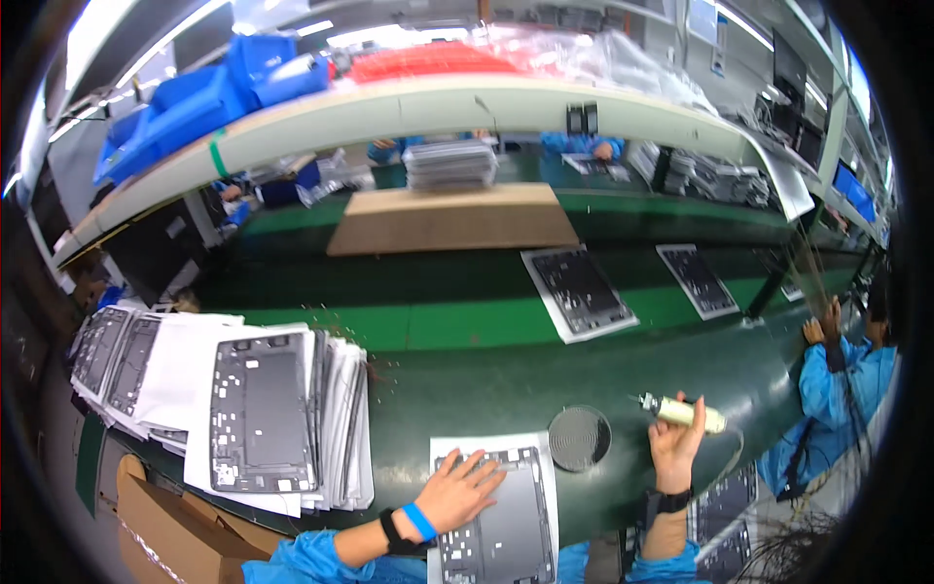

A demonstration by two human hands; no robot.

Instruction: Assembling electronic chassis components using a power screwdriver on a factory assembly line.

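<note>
My left hand (pixel 463 492) lies with fingers spread over the upper left part of a dark tablet housing (pixel 508 530), which rests on a white sheet at the bench's near edge. A cream-coloured electric screwdriver (pixel 683 413) is held up in my right hand (pixel 676 448), its tip pointing left and its cord trailing down at the right. Between my hands, beside the housing, sits a round ridged grey dish (pixel 580 438). What the dish holds is too small to tell.
To the left stands a tall stack of similar housings (pixel 263 409) interleaved with white sheets. A cardboard box (pixel 180 526) is below it. Two more housings (pixel 584 290) lie across the bench on sheets. A shelf (pixel 409 107) spans overhead. At the right sits a co-worker in a blue sleeve (pixel 827 399).
</note>
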